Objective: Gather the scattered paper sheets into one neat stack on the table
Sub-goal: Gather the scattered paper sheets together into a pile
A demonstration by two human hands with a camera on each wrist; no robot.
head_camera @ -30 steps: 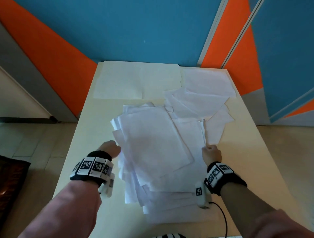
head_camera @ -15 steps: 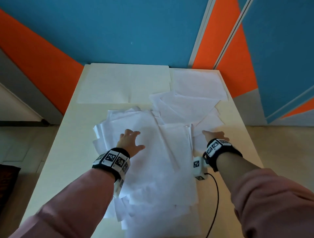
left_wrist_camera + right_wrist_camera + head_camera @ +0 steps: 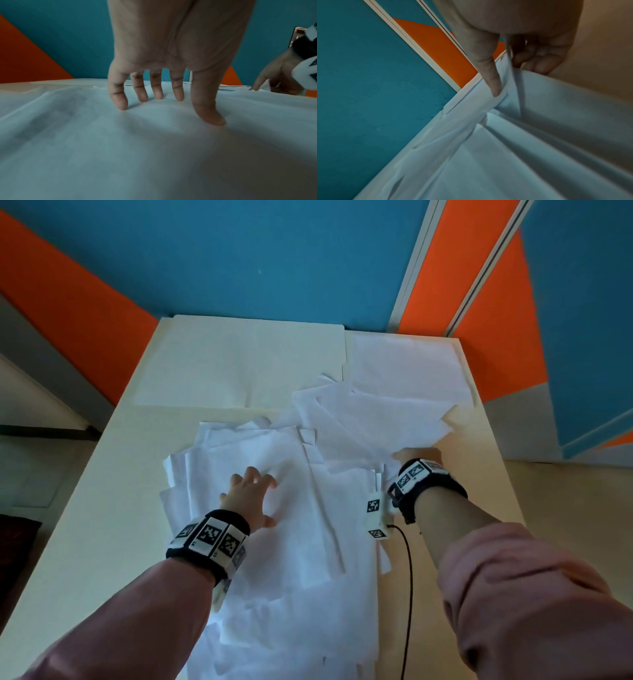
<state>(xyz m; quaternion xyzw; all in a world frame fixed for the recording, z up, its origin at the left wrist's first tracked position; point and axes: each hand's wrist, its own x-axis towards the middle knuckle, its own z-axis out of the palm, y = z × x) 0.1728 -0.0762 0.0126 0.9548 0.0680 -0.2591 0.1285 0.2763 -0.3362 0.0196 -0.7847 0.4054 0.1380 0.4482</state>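
A loose pile of white paper sheets (image 3: 291,559) covers the middle and near part of the cream table (image 3: 102,491). My left hand (image 3: 253,494) lies on top of the pile, its spread fingertips (image 3: 122,106) pressing the top sheet (image 3: 154,148). My right hand (image 3: 416,455) is at the pile's far right edge. There its thumb lies on top of a few sheets (image 3: 539,135) and the fingers (image 3: 539,67) curl under their edge, pinching them. More sheets (image 3: 376,419) fan out just beyond that hand.
Flat sheets lie at the table's back left (image 3: 239,364) and back right (image 3: 404,364). A black cable (image 3: 409,577) hangs from my right wrist. A blue and orange wall (image 3: 274,261) stands right behind the table. Bare table strips run along both sides.
My left hand moved from the pile's left edge onto its top and spread out. My right hand reached forward along the right edge and took hold of sheets there.
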